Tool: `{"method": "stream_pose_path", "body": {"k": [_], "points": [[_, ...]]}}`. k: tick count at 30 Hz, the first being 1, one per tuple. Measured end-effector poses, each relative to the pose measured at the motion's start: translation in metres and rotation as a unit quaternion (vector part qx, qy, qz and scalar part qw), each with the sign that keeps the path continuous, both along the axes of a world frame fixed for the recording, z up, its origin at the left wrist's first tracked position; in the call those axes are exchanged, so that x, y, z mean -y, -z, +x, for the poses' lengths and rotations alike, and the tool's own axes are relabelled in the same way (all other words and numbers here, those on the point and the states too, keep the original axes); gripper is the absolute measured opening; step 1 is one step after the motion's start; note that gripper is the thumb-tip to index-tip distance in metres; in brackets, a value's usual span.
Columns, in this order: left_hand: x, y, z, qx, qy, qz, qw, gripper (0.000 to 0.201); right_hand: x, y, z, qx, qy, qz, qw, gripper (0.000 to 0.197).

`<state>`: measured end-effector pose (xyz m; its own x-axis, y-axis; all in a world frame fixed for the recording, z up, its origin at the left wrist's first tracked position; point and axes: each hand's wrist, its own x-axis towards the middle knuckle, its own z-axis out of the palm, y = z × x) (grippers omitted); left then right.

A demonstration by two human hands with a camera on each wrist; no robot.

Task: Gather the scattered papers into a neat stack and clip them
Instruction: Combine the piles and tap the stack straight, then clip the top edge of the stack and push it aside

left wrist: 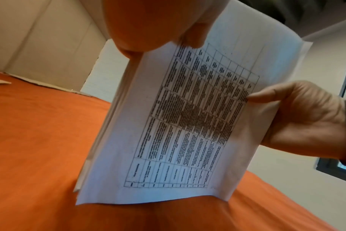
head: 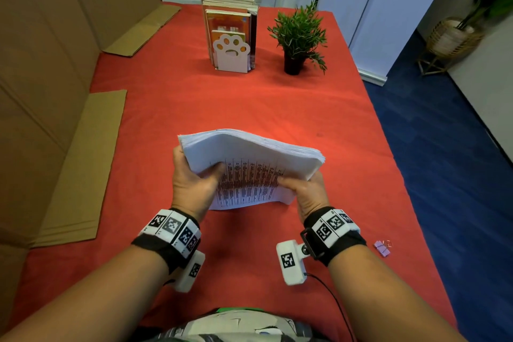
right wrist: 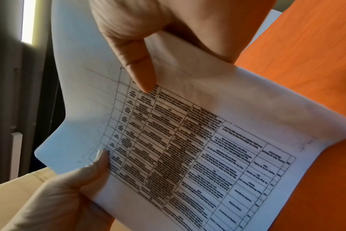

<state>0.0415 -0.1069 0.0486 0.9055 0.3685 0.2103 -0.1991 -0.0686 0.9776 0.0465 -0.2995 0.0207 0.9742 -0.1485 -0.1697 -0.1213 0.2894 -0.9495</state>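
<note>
**Paper stack held on edge over the red worktop**

Item 1. Stack of papers: a thick bundle of white sheets, held up on its lower edge near the middle of the worktop, tilted back away from the person. The sheet facing the person carries a printed table of small black text. The top of the bundle bows, higher at the left and sagging toward the right. In the left wrist view the bottom edge sits at the red cloth; whether it touches cannot be told. Sheet edges are roughly aligned, with slight steps showing at the corners.

Item 2. Left hand: grips the left side of the stack, thumb curled over the printed face, fingers hidden behind the sheets.

Item 3. Right hand: grips the right side of the stack, thumb pressed on the printed face, fingers behind.

Item 4. Clips: small pale purple binder clips, lying on the cloth near the right edge of the worktop, beside the right forearm, well apart from the stack.

Item 5. Books: standing upright at the far end of the worktop behind a white paw-shaped bookend.

Item 6. Potted plant: green, in a dark pot, just right of the books.

Item 7. Cardboard sheets: flat, along the left edge of the worktop.
</note>
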Motion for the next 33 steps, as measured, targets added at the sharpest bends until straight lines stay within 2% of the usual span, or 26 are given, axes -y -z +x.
{"method": "stream_pose_path", "body": {"k": [5,8,11,15,17,19,21,23,26,27,28,30,33], "points": [[-0.010,0.014,0.007,-0.029,0.024,0.000,0.999,0.059,-0.001,0.001,0.004,-0.017,-0.014,-0.019,1.000,0.044],[-0.017,0.024,0.009,-0.082,0.064,-0.014,0.994,0.055,0.003,0.002,0.005,-0.040,-0.044,-0.046,0.997,0.036],[-0.018,0.031,0.008,-0.124,0.071,-0.006,0.990,0.048,0.002,0.005,0.000,-0.073,-0.059,-0.120,0.988,0.017],[-0.003,0.025,0.008,-0.113,0.044,0.001,0.993,0.046,0.002,-0.003,0.003,-0.078,-0.035,-0.202,0.976,0.004],[0.002,0.023,0.007,-0.114,0.056,0.008,0.992,0.046,0.008,-0.005,0.003,-0.077,-0.025,-0.237,0.968,0.022],[0.003,0.027,0.005,-0.139,0.084,0.034,0.986,0.042,0.018,-0.003,0.000,-0.062,-0.019,-0.299,0.952,0.027],[0.003,0.034,0.000,-0.188,0.102,0.073,0.974,0.038,0.034,0.003,-0.007,-0.066,-0.024,-0.393,0.917,0.022],[0.000,0.047,-0.004,-0.246,0.102,0.096,0.959,0.039,0.058,0.014,-0.015,-0.126,-0.031,-0.502,0.855,0.021],[-0.009,0.075,-0.011,-0.338,0.084,0.136,0.927,0.036,0.099,0.033,-0.033,-0.272,-0.053,-0.645,0.712,0.029],[-0.012,0.084,-0.013,-0.364,0.079,0.140,0.917,0.036,0.110,0.036,-0.042,-0.319,-0.048,-0.667,0.672,0.031],[-0.014,0.091,-0.015,-0.386,0.076,0.138,0.909,0.036,0.121,0.040,-0.050,-0.359,-0.039,-0.675,0.644,0.033],[-0.017,0.099,-0.019,-0.405,0.070,0.137,0.901,0.036,0.138,0.049,-0.064,-0.413,-0.025,-0.666,0.621,0.035],[-0.016,0.099,-0.020,-0.399,0.065,0.146,0.903,0.034,0.152,0.065,-0.074,-0.447,-0.023,-0.644,0.620,0.035]]}}
